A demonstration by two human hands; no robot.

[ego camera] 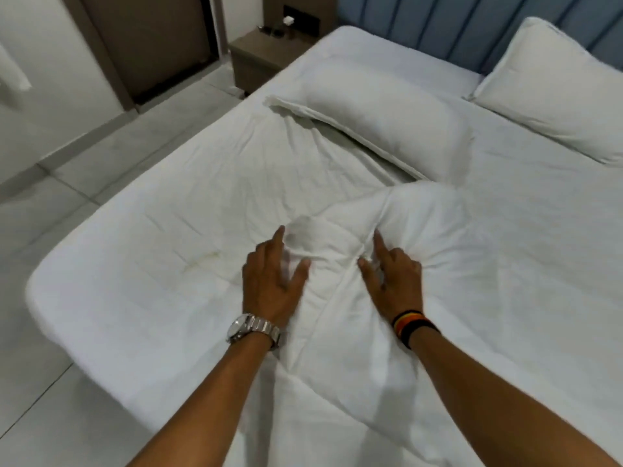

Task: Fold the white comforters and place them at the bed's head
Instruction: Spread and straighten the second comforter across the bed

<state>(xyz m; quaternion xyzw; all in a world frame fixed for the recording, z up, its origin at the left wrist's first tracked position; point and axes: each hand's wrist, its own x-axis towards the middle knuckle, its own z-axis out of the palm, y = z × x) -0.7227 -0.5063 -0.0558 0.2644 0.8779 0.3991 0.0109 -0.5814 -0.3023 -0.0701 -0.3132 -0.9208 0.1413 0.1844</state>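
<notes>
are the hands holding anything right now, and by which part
Nothing is clearly gripped. The left hand and right hand lie open, fingers spread, on a bunched fold of the white comforter.

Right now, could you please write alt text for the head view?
Two bare hands, left hand and right hand, press into a rumpled white comforter on a bed. Two pillows lie near the blue headboard.
</notes>
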